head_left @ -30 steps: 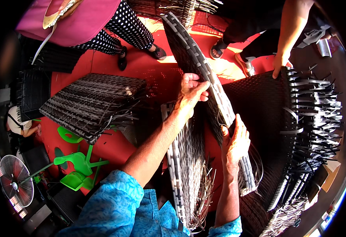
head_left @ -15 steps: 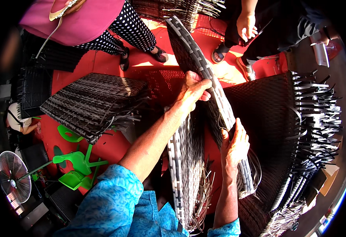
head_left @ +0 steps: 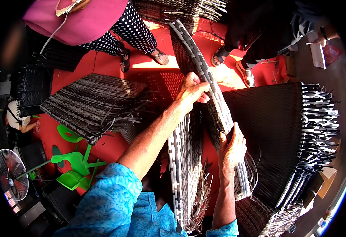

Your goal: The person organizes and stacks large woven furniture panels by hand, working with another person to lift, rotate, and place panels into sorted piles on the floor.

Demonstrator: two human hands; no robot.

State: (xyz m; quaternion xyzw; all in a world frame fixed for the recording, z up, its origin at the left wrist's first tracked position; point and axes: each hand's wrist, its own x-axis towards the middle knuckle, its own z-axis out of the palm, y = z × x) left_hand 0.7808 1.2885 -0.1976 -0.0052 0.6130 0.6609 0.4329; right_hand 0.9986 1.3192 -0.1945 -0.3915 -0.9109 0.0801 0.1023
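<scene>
Sunlit above a red floor [head_left: 74, 89], a gray-and-black woven panel [head_left: 219, 102] stands on edge between two bare hands. The right hand [head_left: 232, 149] grasps it, thumb and fingers astride the banded rim, whose near end drops between 5 and 6 o'clock. At the right hand's 11 o'clock, the left hand [head_left: 192, 90] curls its fingers against the rim, which passes at its 3 o'clock; whether they pinch anything cannot be told. A loose strand [head_left: 257, 177] loops at the right hand's 4 o'clock. Good handling here probably calls for a steady right-hand hold, left fingers working close to the rim, and that loop clear of both thumbs.
</scene>
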